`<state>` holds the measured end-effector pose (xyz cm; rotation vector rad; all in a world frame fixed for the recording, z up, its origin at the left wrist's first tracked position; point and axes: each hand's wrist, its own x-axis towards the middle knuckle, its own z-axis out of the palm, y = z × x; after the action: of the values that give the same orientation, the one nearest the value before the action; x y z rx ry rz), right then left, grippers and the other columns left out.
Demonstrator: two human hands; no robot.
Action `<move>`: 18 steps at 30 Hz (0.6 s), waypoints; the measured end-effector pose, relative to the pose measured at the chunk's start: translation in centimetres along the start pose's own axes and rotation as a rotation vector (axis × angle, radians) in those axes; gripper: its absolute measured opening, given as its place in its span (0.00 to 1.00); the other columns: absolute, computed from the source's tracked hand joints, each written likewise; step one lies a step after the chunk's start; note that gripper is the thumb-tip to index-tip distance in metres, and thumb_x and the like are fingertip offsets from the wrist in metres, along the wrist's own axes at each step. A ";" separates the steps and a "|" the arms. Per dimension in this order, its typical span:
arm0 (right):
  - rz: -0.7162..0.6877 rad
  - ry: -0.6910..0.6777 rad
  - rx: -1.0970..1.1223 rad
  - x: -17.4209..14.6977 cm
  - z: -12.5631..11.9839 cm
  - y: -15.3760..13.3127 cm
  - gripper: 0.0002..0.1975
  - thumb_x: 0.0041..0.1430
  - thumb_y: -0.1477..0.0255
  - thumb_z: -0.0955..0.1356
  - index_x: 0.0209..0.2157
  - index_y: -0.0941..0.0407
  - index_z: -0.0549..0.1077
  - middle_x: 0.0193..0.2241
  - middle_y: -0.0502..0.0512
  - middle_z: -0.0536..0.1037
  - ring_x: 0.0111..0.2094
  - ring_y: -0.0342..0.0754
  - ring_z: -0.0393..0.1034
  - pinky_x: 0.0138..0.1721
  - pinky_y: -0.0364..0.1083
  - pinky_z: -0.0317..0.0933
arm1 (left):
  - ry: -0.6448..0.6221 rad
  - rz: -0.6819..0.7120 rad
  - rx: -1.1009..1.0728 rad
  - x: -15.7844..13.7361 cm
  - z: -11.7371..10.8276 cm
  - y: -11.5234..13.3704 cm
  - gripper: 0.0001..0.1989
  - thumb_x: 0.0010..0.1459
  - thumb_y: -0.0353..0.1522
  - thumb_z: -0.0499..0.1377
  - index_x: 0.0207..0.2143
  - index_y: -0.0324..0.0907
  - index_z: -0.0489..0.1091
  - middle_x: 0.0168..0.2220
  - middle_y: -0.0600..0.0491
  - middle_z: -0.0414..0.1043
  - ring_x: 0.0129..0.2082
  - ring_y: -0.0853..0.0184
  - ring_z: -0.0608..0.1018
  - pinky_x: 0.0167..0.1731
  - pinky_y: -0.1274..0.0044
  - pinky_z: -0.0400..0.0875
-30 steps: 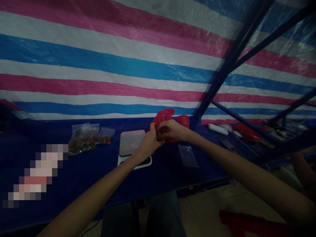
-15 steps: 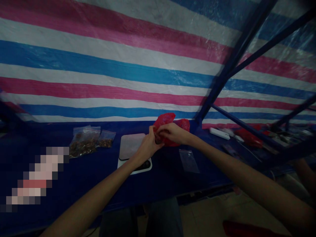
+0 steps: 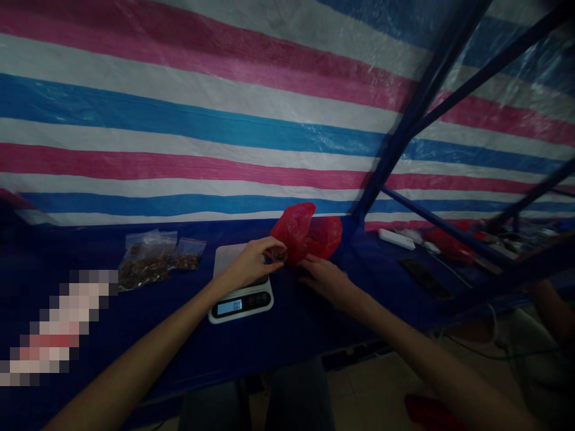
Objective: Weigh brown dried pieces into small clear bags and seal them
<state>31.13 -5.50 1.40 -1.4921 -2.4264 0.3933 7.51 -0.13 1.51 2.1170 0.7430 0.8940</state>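
Observation:
My left hand (image 3: pixel 258 257) is closed around a small round clear cup (image 3: pixel 279 254) with something dark in it. It is above the right side of a white kitchen scale (image 3: pixel 263 301), whose lit display reads 0.0. A red plastic bag (image 3: pixel 294 227) stands behind the cup, its mouth spread open. My right hand (image 3: pixel 326 278) is low at the bag's front edge, fingers stretched out and holding nothing I can see. Whether its fingertips touch the bag is hard to tell.
Clear zip bags of brown pieces (image 3: pixel 148 260) lie left of the scale. On the right are a dark flat phone-like object (image 3: pixel 424 278), a white power strip (image 3: pixel 396 239) and another red bag (image 3: pixel 449 244). A blue metal frame (image 3: pixel 395 152) rises before the striped sheet.
My hands have parted: the left moved left with the cup, the right dropped down from the bag's mouth. The flat clear bag is out of sight. The scale's display is uncovered.

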 end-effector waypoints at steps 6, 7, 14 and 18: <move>0.064 0.087 -0.040 0.3 1.2 -0.8 0.10 0.68 0.79 0.64 0.37 0.58 0.76 0.40 0.59 0.80 0.39 0.49 0.76 0.41 0.45 0.66 | 0.037 -0.031 0.137 -1.2 -0.1 -0.5 0.21 0.56 0.29 0.65 0.52 0.45 0.69 0.43 0.52 0.78 0.39 0.65 0.79 0.42 0.73 0.74; 0.053 0.119 -0.015 0.5 0.9 -1.0 0.10 0.68 0.79 0.64 0.37 0.57 0.76 0.39 0.58 0.80 0.39 0.49 0.76 0.41 0.45 0.66 | 0.052 -0.046 0.139 -1.3 0.1 -0.6 0.25 0.56 0.29 0.65 0.56 0.46 0.66 0.42 0.52 0.78 0.39 0.65 0.80 0.41 0.73 0.74; 0.064 0.043 -0.132 0.6 1.5 -0.5 0.09 0.65 0.77 0.68 0.45 0.58 0.77 0.46 0.62 0.78 0.46 0.53 0.75 0.45 0.47 0.65 | 0.069 -0.029 0.206 -1.5 0.8 -0.5 0.34 0.57 0.28 0.65 0.63 0.47 0.55 0.44 0.52 0.78 0.43 0.63 0.80 0.45 0.70 0.73; 0.107 0.085 -0.051 0.5 2.1 -0.4 0.09 0.66 0.80 0.65 0.38 0.58 0.78 0.40 0.59 0.80 0.40 0.52 0.76 0.41 0.47 0.65 | -0.011 -0.027 0.259 -1.8 1.2 -0.1 0.35 0.59 0.27 0.63 0.65 0.49 0.54 0.48 0.50 0.78 0.46 0.60 0.80 0.49 0.67 0.72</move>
<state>29.85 -5.42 -0.39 -1.6311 -2.3144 0.2848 7.29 -1.78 0.15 2.3282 0.9213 0.8070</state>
